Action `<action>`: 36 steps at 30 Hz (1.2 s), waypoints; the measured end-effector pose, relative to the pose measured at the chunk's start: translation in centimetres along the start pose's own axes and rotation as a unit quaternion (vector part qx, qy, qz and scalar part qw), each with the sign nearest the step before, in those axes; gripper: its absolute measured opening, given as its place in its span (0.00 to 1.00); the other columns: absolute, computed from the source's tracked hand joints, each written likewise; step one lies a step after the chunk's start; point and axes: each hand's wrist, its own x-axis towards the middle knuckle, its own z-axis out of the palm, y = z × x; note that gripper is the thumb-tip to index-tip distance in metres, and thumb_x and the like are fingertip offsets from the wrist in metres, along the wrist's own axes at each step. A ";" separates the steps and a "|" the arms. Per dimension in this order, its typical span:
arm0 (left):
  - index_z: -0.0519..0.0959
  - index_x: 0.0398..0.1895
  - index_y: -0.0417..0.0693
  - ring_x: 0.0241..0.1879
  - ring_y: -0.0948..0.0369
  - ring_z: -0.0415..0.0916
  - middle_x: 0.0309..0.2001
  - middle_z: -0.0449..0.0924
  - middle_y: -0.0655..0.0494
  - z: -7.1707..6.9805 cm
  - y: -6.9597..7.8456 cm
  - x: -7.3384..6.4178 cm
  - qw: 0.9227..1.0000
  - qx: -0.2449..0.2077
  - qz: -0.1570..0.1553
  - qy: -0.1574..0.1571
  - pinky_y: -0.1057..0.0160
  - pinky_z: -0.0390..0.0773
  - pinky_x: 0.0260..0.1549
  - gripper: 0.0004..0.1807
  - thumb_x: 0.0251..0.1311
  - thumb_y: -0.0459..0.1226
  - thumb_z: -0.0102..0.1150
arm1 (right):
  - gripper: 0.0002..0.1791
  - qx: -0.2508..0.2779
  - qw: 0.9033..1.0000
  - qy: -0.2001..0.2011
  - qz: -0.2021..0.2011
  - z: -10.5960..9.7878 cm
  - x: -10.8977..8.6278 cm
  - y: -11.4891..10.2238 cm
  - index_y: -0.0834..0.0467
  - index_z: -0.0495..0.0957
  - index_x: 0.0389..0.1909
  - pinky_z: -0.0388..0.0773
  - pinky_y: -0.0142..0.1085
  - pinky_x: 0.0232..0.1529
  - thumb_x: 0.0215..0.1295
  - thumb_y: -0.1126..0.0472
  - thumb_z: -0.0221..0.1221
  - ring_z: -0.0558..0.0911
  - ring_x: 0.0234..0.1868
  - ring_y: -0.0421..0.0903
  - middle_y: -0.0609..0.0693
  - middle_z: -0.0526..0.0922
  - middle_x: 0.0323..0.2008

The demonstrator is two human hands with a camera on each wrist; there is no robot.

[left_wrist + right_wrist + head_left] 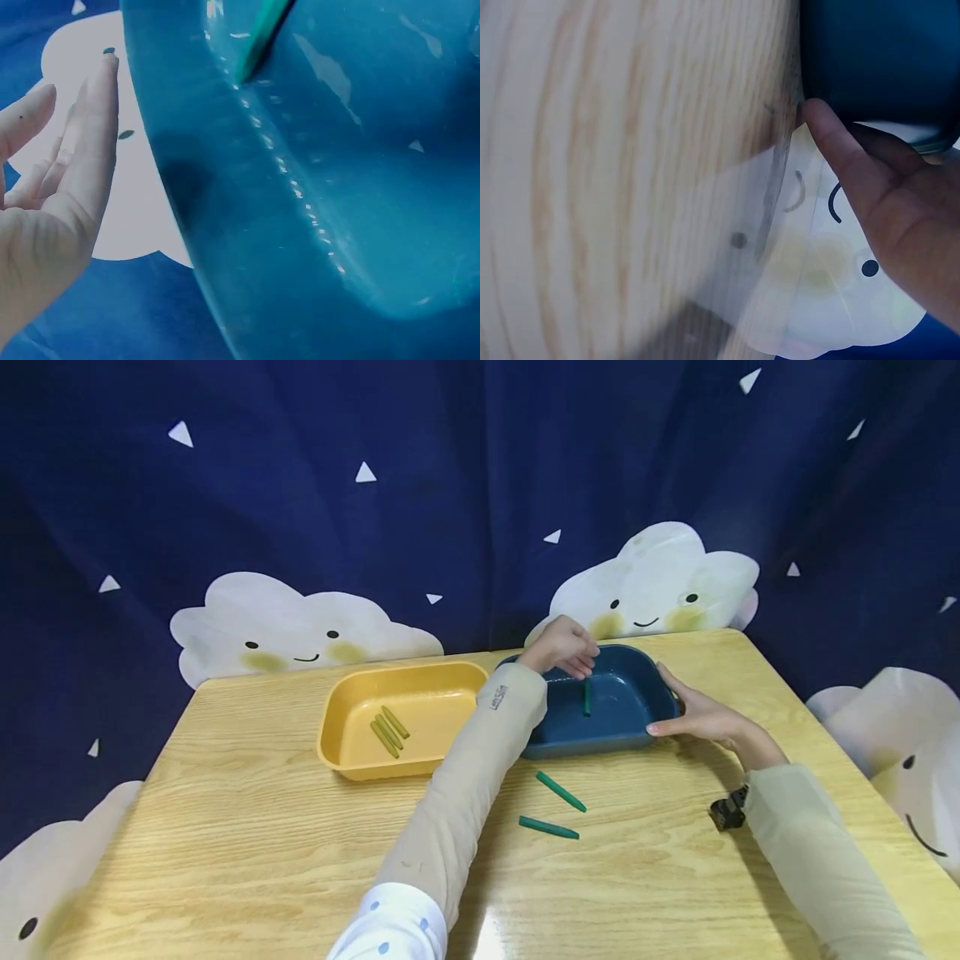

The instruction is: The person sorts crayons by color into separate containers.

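Observation:
A green crayon (587, 697) lies inside the blue tub (585, 747); its tip also shows in the left wrist view. Over the tub's back left part hovers the left hand (564, 647), fingers extended and nothing held. In the left wrist view the bare palm of the left hand (60, 172) is beside the tub's rim. The right hand (701, 714) grips the tub's right end, thumb at the front corner and fingers along the side. Two green crayons (561, 791) lie on the table in front of the tub.
A yellow tub (360, 772) stands left of the blue one, holding several olive-yellow crayons (388, 732). The left forearm passes over its right edge. A small black object (726, 812) is at the right wrist. Behind the wooden table (247, 827) hangs a dark blue cloud-print curtain (420, 410).

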 end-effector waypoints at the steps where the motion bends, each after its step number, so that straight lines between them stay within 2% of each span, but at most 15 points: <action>1: 0.77 0.42 0.30 0.26 0.50 0.80 0.33 0.80 0.35 0.1 0.1 -0.2 1.000 -0.002 0.004 -0.005 0.58 0.81 0.29 0.10 0.58 0.29 0.55 | 0.62 0.001 1.000 -0.001 0.000 0.0 0.0 0.0 0.52 0.22 0.69 0.37 0.66 0.58 0.52 0.61 0.65 0.31 0.66 0.64 0.60 0.24 0.69; 6: 0.76 0.44 0.29 0.22 0.52 0.78 0.37 0.78 0.31 0.3 0.5 -1.0 0.999 -0.002 0.033 -0.020 0.57 0.81 0.27 0.12 0.58 0.28 0.55 | 0.61 0.003 1.000 -0.005 0.002 0.1 0.0 0.0 0.51 0.21 0.68 0.39 0.67 0.57 0.53 0.61 0.64 0.31 0.66 0.66 0.61 0.24 0.69; 13: 0.74 0.45 0.28 0.24 0.49 0.78 0.32 0.79 0.32 0.4 0.3 -2.5 0.997 -0.006 0.068 -0.039 0.59 0.80 0.24 0.13 0.58 0.27 0.55 | 0.60 0.005 1.000 -0.009 0.005 0.0 0.1 0.5 0.52 0.21 0.68 0.43 0.66 0.57 0.55 0.62 0.63 0.34 0.65 0.68 0.62 0.24 0.68; 18: 0.74 0.44 0.29 0.23 0.51 0.78 0.28 0.80 0.37 0.2 -0.1 -3.9 0.991 0.020 0.121 -0.048 0.60 0.80 0.23 0.12 0.58 0.28 0.55 | 0.60 -0.001 1.000 -0.009 0.008 -0.1 0.1 0.6 0.51 0.20 0.68 0.44 0.66 0.58 0.55 0.61 0.63 0.35 0.65 0.70 0.63 0.24 0.68; 24: 0.75 0.44 0.33 0.23 0.56 0.78 0.25 0.80 0.49 -0.5 -1.1 -5.9 0.985 0.051 0.163 -0.036 0.61 0.80 0.24 0.12 0.58 0.31 0.56 | 0.61 -0.001 1.000 -0.011 0.007 -0.1 0.2 0.3 0.50 0.20 0.68 0.42 0.67 0.57 0.55 0.60 0.63 0.32 0.65 0.69 0.62 0.23 0.68; 31: 0.75 0.47 0.36 0.24 0.59 0.78 0.26 0.81 0.51 -1.1 -2.7 -7.7 0.975 0.109 0.192 -0.013 0.64 0.79 0.24 0.13 0.60 0.33 0.56 | 0.60 0.003 1.000 -0.012 0.012 0.0 0.2 0.3 0.50 0.20 0.68 0.42 0.67 0.57 0.56 0.60 0.62 0.31 0.65 0.70 0.62 0.22 0.68; 36: 0.76 0.48 0.36 0.25 0.56 0.78 0.26 0.81 0.50 -1.7 -3.4 -9.3 0.968 0.135 0.213 -0.006 0.66 0.78 0.23 0.14 0.60 0.34 0.56 | 0.60 0.007 1.000 -0.011 0.013 0.1 0.1 0.1 0.51 0.19 0.68 0.42 0.67 0.57 0.55 0.60 0.63 0.32 0.64 0.70 0.62 0.21 0.68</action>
